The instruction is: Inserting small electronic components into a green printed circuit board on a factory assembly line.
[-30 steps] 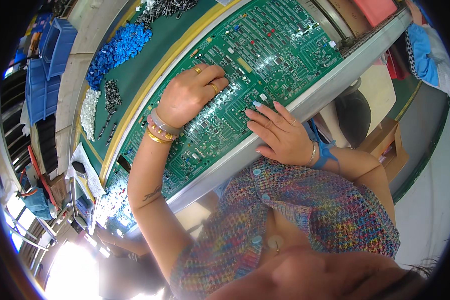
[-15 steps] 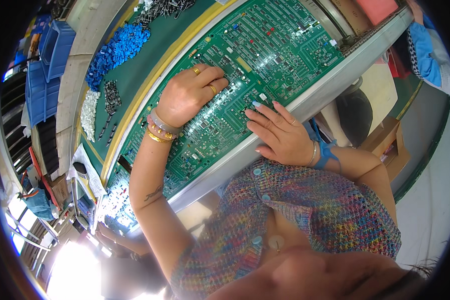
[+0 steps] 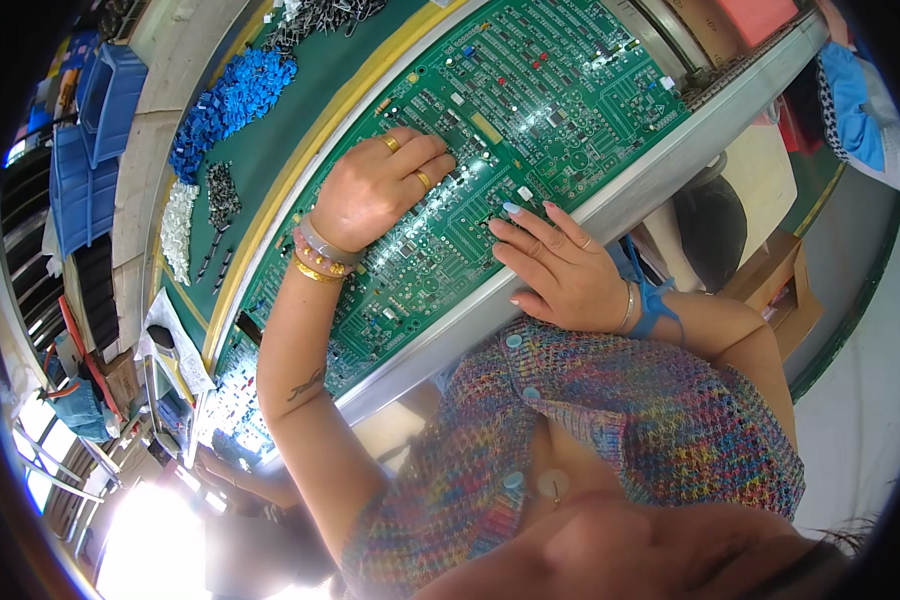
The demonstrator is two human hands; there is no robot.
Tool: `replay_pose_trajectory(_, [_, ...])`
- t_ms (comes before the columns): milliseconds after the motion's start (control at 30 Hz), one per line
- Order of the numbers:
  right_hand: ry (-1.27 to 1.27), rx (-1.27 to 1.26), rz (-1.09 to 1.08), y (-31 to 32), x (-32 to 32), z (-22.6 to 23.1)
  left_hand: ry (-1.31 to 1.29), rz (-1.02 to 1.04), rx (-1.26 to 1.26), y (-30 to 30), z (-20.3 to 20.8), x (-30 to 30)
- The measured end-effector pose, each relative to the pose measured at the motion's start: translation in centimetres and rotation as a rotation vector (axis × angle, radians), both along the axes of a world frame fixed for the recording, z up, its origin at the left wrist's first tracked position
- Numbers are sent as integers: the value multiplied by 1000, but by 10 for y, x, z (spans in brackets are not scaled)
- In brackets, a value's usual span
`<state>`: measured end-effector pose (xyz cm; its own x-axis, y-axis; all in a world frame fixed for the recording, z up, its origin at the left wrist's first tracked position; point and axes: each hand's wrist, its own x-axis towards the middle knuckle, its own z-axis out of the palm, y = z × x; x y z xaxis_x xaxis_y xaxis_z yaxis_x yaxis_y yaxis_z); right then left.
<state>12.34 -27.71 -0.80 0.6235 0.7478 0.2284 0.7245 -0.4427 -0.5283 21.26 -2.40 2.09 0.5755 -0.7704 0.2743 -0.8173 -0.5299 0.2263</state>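
A large green circuit board (image 3: 570,110) lies slantwise in front of me, dotted with small parts. Over its middle, my left hand (image 3: 375,190) is bent down with its fingers curled together against the board. The fingertips are turned away, and whatever they may pinch is hidden beneath them. To the right, my right hand (image 3: 555,265) rests with fingers stretched out across the near edge of the board and the metal rail (image 3: 650,180). Nothing shows in it. A small white part (image 3: 525,193) stands on the board just beyond its fingertips.
Beyond the board's far edge lie piles of blue parts (image 3: 235,90), white parts (image 3: 178,225) and black parts (image 3: 223,190) on a green surface. Blue bins (image 3: 110,95) stand at far left. Another populated board (image 3: 235,385) adjoins at lower left, near another person's arm (image 3: 245,478).
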Motion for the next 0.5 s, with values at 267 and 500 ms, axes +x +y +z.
replay_pose_trajectory(267, [19, 7, 8, 0, 2, 0, -82, -66, 24, 2, -1, 5])
replay_pose_trajectory(500, [43, 11, 11, 5, 2, 4, -46, -70, 89, 11, 8, -3])
